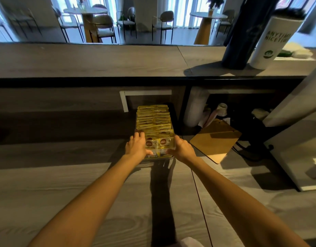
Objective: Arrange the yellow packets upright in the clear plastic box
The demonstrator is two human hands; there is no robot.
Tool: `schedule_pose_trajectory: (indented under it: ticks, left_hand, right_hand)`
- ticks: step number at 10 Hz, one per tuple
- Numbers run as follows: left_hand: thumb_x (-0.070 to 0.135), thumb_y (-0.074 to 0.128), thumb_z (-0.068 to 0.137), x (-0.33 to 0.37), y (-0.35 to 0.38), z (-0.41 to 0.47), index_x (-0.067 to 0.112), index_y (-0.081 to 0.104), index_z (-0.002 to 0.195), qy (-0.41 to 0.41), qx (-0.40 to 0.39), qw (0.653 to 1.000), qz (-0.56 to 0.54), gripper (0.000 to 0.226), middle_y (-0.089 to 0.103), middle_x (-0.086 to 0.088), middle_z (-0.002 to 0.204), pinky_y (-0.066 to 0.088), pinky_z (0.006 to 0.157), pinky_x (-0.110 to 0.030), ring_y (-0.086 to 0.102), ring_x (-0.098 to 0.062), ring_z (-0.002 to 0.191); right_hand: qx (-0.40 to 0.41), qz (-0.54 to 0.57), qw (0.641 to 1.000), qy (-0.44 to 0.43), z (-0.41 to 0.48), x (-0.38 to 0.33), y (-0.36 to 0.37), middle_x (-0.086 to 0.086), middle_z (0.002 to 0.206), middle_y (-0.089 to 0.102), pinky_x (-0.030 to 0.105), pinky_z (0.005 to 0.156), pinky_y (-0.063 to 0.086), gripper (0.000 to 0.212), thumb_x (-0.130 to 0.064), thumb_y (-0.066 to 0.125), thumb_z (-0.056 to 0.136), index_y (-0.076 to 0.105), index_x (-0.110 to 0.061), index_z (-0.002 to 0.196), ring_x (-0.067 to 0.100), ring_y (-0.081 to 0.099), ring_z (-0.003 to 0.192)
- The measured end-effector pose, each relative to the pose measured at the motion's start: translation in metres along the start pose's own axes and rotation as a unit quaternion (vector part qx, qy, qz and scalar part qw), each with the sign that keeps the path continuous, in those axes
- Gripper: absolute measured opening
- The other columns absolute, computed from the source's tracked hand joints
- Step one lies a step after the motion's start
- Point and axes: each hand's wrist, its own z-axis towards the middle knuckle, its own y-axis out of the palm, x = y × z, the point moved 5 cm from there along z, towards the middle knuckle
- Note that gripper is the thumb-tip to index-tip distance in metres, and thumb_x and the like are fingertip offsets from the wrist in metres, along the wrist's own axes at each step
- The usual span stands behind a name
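Note:
A long clear plastic box (159,156) sits on the wooden counter, running away from me. Several yellow packets (153,118) stand upright in it in two rows, filling it from back to front. The front packets (159,142) show brown round logos toward me. My left hand (137,146) grips the box's near left corner, fingers curled over the front packets. My right hand (181,147) holds the near right corner the same way. Both thumbs press on the box's front wall.
A wooden clipboard (216,139) lies just right of the box. Behind it stand a white cup stack (196,106) and dark cables (242,148). A raised bar top holds a dark cylinder (242,36) and a white cylinder (272,41). A white machine (299,139) is at right.

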Motion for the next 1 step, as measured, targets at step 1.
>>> schedule_pose_trajectory:
  ticks: [1]
  left_hand:
    - [0.033, 0.073, 0.077, 0.0010, -0.0020, -0.0038, 0.013, 0.026, 0.141, 0.002, -0.007, 1.000, 0.010, 0.082, 0.029, -0.013, 0.146, 0.032, 0.108, -0.045, 0.030, -0.030, 0.135]
  right_hand:
    - [0.017, -0.041, 0.999, 0.000, -0.0012, 0.0000, -0.0017, 0.014, 0.126, 0.056, 0.047, 0.096, 0.046, 0.058, -0.038, 0.066, 0.081, 0.043, -0.009, 0.126, 0.032, 0.054, 0.115]
